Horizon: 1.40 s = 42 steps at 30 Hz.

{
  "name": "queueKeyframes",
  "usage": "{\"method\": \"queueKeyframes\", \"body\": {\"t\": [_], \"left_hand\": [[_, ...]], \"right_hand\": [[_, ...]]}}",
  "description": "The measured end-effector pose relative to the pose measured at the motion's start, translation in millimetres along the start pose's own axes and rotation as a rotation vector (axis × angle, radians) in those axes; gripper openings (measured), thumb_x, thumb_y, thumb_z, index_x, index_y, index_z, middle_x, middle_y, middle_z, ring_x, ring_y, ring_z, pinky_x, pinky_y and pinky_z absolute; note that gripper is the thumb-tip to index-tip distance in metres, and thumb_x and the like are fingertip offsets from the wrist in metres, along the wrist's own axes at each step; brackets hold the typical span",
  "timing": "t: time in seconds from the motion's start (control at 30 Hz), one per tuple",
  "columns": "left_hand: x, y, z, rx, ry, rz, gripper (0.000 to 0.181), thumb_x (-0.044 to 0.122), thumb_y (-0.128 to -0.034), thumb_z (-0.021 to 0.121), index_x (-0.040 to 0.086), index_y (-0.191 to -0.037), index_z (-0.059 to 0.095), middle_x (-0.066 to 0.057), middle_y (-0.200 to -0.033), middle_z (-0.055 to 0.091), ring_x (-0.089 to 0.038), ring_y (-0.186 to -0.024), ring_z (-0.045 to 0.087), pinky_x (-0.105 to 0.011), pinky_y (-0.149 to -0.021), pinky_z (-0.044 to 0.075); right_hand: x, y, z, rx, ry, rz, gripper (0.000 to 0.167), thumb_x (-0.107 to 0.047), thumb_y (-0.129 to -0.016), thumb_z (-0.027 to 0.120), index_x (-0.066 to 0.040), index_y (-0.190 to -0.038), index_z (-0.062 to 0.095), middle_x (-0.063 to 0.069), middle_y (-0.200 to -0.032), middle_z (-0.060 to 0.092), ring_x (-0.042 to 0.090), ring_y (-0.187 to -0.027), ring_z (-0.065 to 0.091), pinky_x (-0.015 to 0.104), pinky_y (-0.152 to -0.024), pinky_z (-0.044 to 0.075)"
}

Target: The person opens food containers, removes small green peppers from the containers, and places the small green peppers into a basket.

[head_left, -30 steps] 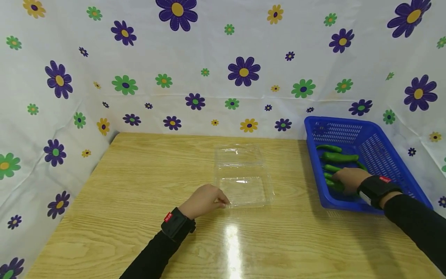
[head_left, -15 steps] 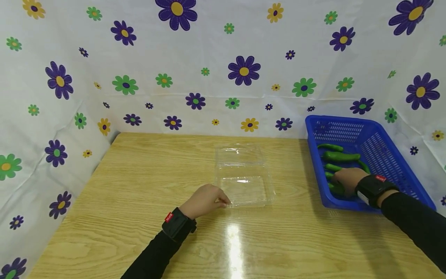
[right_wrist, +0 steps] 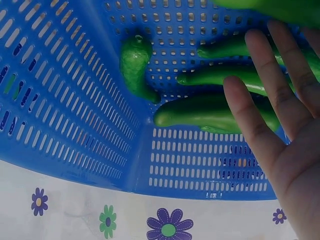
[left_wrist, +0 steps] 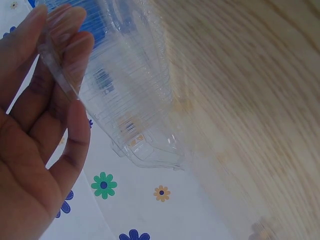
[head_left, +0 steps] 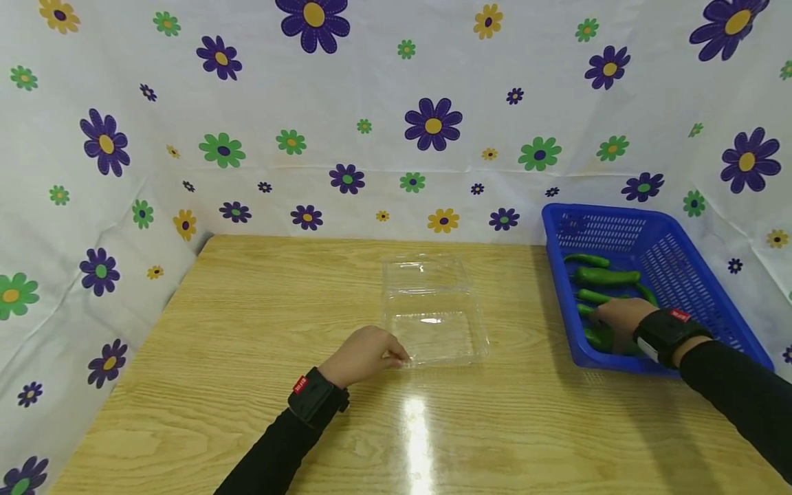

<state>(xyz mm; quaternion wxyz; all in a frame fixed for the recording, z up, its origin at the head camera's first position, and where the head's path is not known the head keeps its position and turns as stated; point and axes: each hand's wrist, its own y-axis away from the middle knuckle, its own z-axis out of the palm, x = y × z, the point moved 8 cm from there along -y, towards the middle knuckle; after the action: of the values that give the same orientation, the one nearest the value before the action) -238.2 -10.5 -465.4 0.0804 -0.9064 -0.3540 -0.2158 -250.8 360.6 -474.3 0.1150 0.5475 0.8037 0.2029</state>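
Observation:
My left hand (head_left: pixel 369 357) pinches the near left corner of a clear plastic container (head_left: pixel 430 337), whose hinged lid (head_left: pixel 427 273) lies open behind it. Close up in the left wrist view, the clear rim (left_wrist: pixel 60 75) sits between thumb and fingers. On the right, my right hand (head_left: pixel 625 320) reaches down into a blue basket (head_left: pixel 699 275) among several green peppers (head_left: pixel 605 277). Its fingers (right_wrist: pixel 265 57) look straight in the right wrist view, over or against the peppers (right_wrist: pixel 215 112); the thumb is hidden. I see no pepper in the container.
The wooden table (head_left: pixel 247 309) extends left of the container and in front of it. Flower-print cloth (head_left: pixel 371 89) stands behind and on both sides. The basket's high slotted wall (right_wrist: pixel 85 100) rises around the peppers.
My right hand shifts only slightly within the basket, and the peppers beside it appear to move a little. My left hand and the container stay put.

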Motion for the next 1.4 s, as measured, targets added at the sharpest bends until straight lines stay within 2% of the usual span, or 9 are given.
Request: {"method": "queueKeyframes", "body": {"t": [0.37, 0.67, 0.83, 0.97, 1.23, 1.4], "left_hand": [[0.8, -0.2, -0.3, 0.005, -0.005, 0.001, 0.013, 0.018, -0.0827, 0.07, 0.016, -0.094, 0.077, 0.002, -0.092, 0.074, -0.013, -0.084, 0.068, -0.024, -0.074, 0.053], [5.1, -3.4, -4.0, -0.007, -0.008, 0.017, 0.013, 0.016, -0.0824, 0.071, 0.015, -0.094, 0.077, 0.001, -0.092, 0.074, -0.013, -0.084, 0.068, -0.024, -0.073, 0.054], [4.7, -6.5, -4.3, -0.032, -0.023, 0.027, 0.012, 0.017, -0.0817, 0.072, 0.015, -0.092, 0.077, 0.002, -0.09, 0.074, -0.012, -0.082, 0.068, -0.022, -0.072, 0.053], [4.5, -7.8, -4.1, -0.054, -0.041, 0.034, 0.013, 0.018, -0.0819, 0.071, 0.015, -0.094, 0.076, 0.002, -0.091, 0.074, -0.011, -0.083, 0.068, -0.023, -0.073, 0.053], [3.9, -8.5, -3.2, -0.061, -0.048, 0.043, 0.014, 0.018, -0.0832, 0.07, 0.014, -0.095, 0.076, 0.002, -0.091, 0.074, -0.012, -0.082, 0.067, -0.023, -0.073, 0.053], [2.9, -9.8, -1.5, -0.058, -0.064, 0.057, 0.014, 0.019, -0.0837, 0.07, 0.015, -0.095, 0.076, 0.003, -0.091, 0.074, -0.011, -0.083, 0.067, -0.023, -0.073, 0.053]], "right_hand": [[2.1, -1.4, 3.6, -0.008, -0.011, -0.014, 0.059, -0.023, -0.059, 0.089, -0.001, -0.109, 0.067, 0.013, -0.097, 0.069, 0.033, -0.087, 0.065, 0.045, -0.07, 0.055], [9.7, 2.8, -2.9, 0.012, -0.033, -0.05, 0.057, -0.025, -0.058, 0.089, -0.004, -0.106, 0.067, 0.007, -0.095, 0.069, 0.028, -0.085, 0.064, 0.041, -0.068, 0.055], [8.5, 8.3, -16.8, 0.024, -0.039, -0.03, 0.058, -0.027, -0.059, 0.089, -0.003, -0.107, 0.066, 0.009, -0.094, 0.069, 0.027, -0.084, 0.065, 0.043, -0.068, 0.055], [5.3, 13.6, -29.9, 0.059, -0.101, -0.004, 0.059, -0.025, -0.059, 0.088, -0.002, -0.108, 0.066, 0.012, -0.096, 0.07, 0.028, -0.085, 0.065, 0.044, -0.068, 0.055], [-0.2, 20.7, -53.0, 0.161, -0.155, 0.014, 0.054, -0.027, -0.064, 0.085, -0.005, -0.109, 0.065, 0.012, -0.099, 0.069, 0.033, -0.09, 0.064, 0.05, -0.073, 0.053], [-11.9, 26.2, -75.5, 0.24, -0.192, 0.0, 0.053, -0.029, -0.07, 0.082, -0.005, -0.114, 0.064, 0.013, -0.104, 0.069, 0.033, -0.095, 0.064, 0.052, -0.079, 0.053]]}}
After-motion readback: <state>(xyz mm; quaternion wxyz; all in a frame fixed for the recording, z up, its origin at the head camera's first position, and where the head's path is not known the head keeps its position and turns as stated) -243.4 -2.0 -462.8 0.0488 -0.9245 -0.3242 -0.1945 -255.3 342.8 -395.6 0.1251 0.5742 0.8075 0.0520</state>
